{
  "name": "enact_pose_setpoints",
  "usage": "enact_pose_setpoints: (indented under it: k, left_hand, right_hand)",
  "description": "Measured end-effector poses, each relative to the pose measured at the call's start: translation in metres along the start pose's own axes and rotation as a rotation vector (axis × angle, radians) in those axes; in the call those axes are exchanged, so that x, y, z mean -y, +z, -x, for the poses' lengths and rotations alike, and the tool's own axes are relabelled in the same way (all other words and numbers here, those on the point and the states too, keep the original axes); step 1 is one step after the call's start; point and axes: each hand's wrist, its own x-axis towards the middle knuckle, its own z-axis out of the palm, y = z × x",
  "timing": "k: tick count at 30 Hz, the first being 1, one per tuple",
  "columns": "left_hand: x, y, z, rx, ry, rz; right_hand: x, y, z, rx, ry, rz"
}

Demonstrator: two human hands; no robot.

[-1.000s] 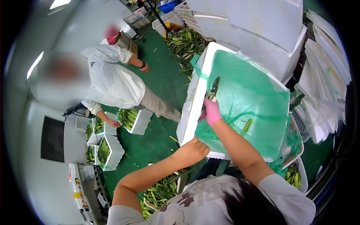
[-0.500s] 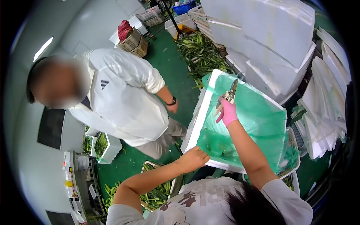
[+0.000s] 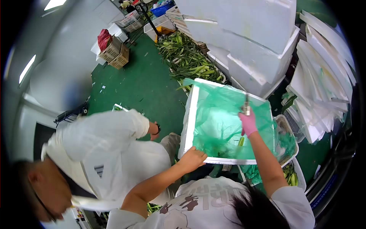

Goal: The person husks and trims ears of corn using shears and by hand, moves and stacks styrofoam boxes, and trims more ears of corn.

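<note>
A white foam box lined with a thin green plastic bag stands in front of me. My bare left hand is closed on the box's near left corner, where rim and bag edge meet. Over the right part of the box, my right hand in a pink glove is wrapped round metal pruning shears, which point away from me and are slightly blurred. A green corn cob shows in the box just below the glove.
A person in a white jacket bends close at my left. Husks and leaves lie beyond the box. Stacked foam boxes and foam lids rise at the right. A basket of corn is at the lower right. Crates stand farther back.
My right hand has moved right with the shears. My left hand remains at the box's near corner. The other person has come nearer and lower on the left.
</note>
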Motion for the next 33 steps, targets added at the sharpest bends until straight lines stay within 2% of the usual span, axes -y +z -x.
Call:
enact_pose_setpoints:
  k: [1, 2, 3, 4, 7, 8, 11, 14, 16, 17, 18, 19, 20, 21, 23, 25, 27, 29, 31, 33]
  left_hand:
    - [-0.003, 0.003, -0.005, 0.000, 0.017, -0.003]
    - [-0.006, 0.007, -0.010, 0.000, 0.069, -0.021]
    - [-0.011, 0.011, -0.015, -0.011, 0.079, -0.013]
    - [-0.017, 0.015, -0.018, -0.020, 0.091, -0.004]
    - [-0.029, 0.012, -0.027, -0.006, 0.140, -0.055]
    - [-0.028, 0.006, -0.027, 0.006, 0.136, -0.037]
    - [-0.013, 0.005, -0.021, 0.013, 0.090, -0.032]
    - [0.005, 0.006, -0.005, 0.049, 0.000, -0.047]
    - [0.015, -0.001, 0.003, 0.020, -0.031, -0.069]
    - [0.019, -0.003, 0.004, 0.011, -0.028, -0.088]
    - [0.019, -0.004, 0.005, 0.007, -0.023, -0.104]
    - [0.019, -0.004, 0.008, 0.006, -0.012, -0.116]
    - [0.020, -0.008, 0.008, 0.018, -0.004, -0.125]
    - [0.022, -0.012, 0.010, 0.030, 0.012, -0.133]
    - [0.031, -0.022, 0.015, 0.051, 0.038, -0.160]
    - [0.037, -0.030, 0.021, 0.074, 0.083, -0.202]
    - [0.045, -0.042, 0.025, 0.075, 0.135, -0.245]
    - [0.054, -0.059, 0.025, 0.065, 0.191, -0.277]
    - [0.059, -0.083, 0.024, 0.080, 0.253, -0.303]
    - [0.061, -0.103, 0.027, 0.082, 0.328, -0.375]
  right_hand:
    - [0.024, 0.014, 0.013, 0.086, -0.111, 0.142]
    - [0.015, 0.036, 0.013, 0.187, -0.208, -0.138]
    - [0.014, 0.051, 0.004, 0.251, -0.319, -0.028]
    - [0.034, 0.064, 0.009, 0.300, -0.295, -0.164]
    - [0.049, 0.086, 0.009, 0.264, -0.039, -0.132]
    - [0.001, 0.106, -0.004, 0.170, -0.119, -0.318]
    - [-0.017, 0.093, 0.031, 0.392, 0.147, -0.452]
    - [0.005, 0.059, 0.095, 0.567, 0.163, -0.319]
    - [0.003, 0.017, 0.103, 0.435, 0.080, -0.072]
    - [-0.002, -0.011, 0.095, 0.389, 0.074, -0.138]
    - [-0.017, -0.036, 0.086, 0.252, 0.017, -0.198]
    - [-0.024, -0.065, 0.073, 0.142, -0.076, 0.081]
    - [-0.003, -0.084, 0.069, 0.058, -0.048, 0.327]
    - [-0.007, -0.091, 0.059, 0.045, -0.044, 0.396]
    - [0.041, -0.071, 0.070, 0.010, -0.100, 0.548]
    - [0.038, -0.042, 0.064, 0.012, -0.014, 0.625]
    - [0.036, -0.009, 0.060, 0.099, -0.202, 0.708]
    - [0.026, 0.026, 0.060, 0.310, -0.297, 0.637]
    - [0.019, 0.057, 0.052, 0.503, -0.316, 0.819]
    - [0.010, 0.083, 0.026, 0.470, -0.433, 1.012]
